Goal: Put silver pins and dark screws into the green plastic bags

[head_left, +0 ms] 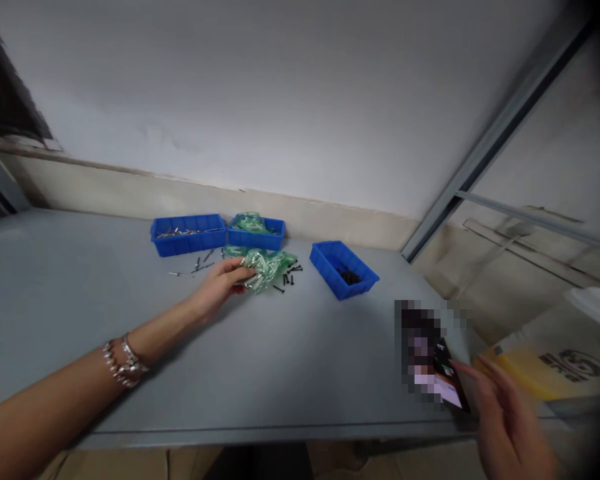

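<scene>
**Grey surface, parts clustered at the back wall**

Grey surface (300, 360) runs wall to front edge; three blue bins sit centre-frame near the wall: left bin (189, 234) with long silver screws, middle bin (257, 233) with green bags, right bin (343, 269) angled, black screws inside. Left hand (223, 283) reaches across, fingers closed on green bag pile (265, 267); loose screws (290, 275) scattered round it. Right hand (510, 427) lower right, blurred, fingers loosely spread at a phone (450, 383) by the front edge. Wide bare room mid-surface; yellow box (550, 370) beyond right edge
</scene>
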The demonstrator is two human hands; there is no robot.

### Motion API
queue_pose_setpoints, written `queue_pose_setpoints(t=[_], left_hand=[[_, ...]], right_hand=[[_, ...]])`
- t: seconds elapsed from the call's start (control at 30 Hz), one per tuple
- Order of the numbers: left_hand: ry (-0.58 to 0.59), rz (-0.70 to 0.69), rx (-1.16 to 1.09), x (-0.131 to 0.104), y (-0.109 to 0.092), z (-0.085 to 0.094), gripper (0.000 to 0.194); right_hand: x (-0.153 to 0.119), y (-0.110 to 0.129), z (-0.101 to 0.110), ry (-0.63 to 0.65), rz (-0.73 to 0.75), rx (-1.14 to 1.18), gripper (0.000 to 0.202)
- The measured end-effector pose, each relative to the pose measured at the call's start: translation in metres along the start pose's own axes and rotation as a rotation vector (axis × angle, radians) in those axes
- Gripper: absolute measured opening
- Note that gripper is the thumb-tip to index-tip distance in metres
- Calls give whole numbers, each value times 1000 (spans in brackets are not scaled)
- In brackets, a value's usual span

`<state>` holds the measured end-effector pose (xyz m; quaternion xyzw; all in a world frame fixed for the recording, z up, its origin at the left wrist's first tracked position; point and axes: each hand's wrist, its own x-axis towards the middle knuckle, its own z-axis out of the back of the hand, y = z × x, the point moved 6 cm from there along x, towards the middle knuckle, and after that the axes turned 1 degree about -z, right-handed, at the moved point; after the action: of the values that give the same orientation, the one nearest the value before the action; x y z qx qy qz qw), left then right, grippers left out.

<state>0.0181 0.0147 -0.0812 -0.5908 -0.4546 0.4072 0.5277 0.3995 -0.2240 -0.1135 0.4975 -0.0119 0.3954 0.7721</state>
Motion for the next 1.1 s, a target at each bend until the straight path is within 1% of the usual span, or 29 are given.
queue_pose_setpoints(t=[0.1,0.17,0.23,0.3,0.37,0.43,0.57,0.67,0.83,0.93,1.03,1.1], left_hand=[[-9,-22,-14,1,-2,1,22],[-14,-31,-25,2,-2,1,20],[-19,-36,-35,2,-3,2,19],[-19,-41,-33,2,-4,1,18],[-15,-51,-19,2,-5,1,17],[-16,-64,1,1,-7,1,17],[-25,-86,46,1,-10,1,16],[-10,-120,98,1,-11,2,15],[11,-229,192,1,-16,3,11],[-7,-298,207,1,-19,6,12],[-15,-369,202,1,-23,7,14],[-9,-365,178,0,-25,6,14]], right_hand=[[7,-11,-3,42,52,-92,56],[7,-12,-4,41,85,-158,56],[5,-6,-5,23,113,-178,55],[4,6,-3,-28,123,-150,52],[4,18,0,-87,109,-106,51],[10,26,0,-100,89,-79,52],[35,35,-4,-25,99,-44,52],[51,43,-5,24,79,-3,49],[56,62,-12,69,17,63,44],[56,70,-17,52,-12,102,44],[62,69,-23,79,-44,195,42],[71,64,-30,135,-64,220,41]])
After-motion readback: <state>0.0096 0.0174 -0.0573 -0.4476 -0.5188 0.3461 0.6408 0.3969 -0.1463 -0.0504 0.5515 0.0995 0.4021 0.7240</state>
